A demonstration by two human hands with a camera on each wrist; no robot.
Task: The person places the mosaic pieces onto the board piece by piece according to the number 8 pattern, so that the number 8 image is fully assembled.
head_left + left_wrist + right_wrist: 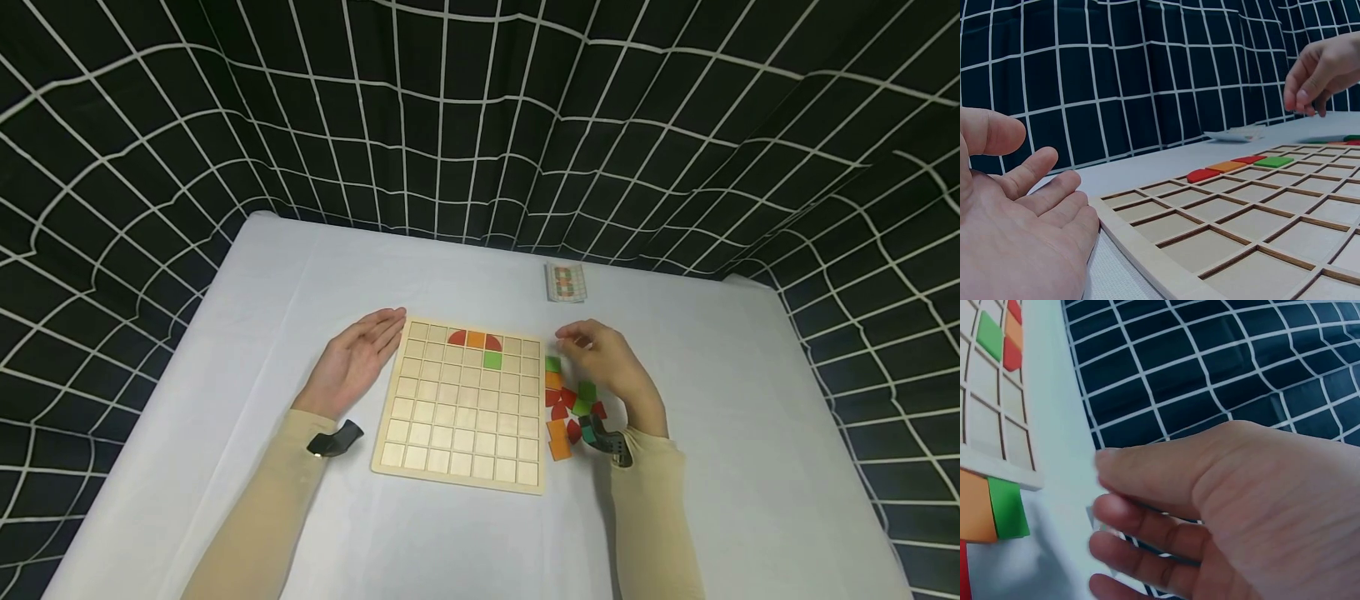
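A wooden grid board (457, 482) lies between the hands. In its far row an orange square (476, 339) sits between two red rounded pieces, and a green square (492, 360) lies one row nearer. My left hand (349, 362) rests palm up by the board's far left corner, fingers extended; whether they touch the rim I cannot tell. Above the table beyond the board's right edge hovers my right hand (603, 360), fingers loosely bent with nothing between them. Below it lie loose pieces: a green square (1008, 508), an orange square (975, 506) and several others.
A small stack of cards (566, 283) with a printed pattern lies at the back of the white table (720, 417). Several red pieces (559, 410) are scattered right of the board, partly near the right wrist strap (607, 440). A black gridded curtain (480, 125) surrounds the table.
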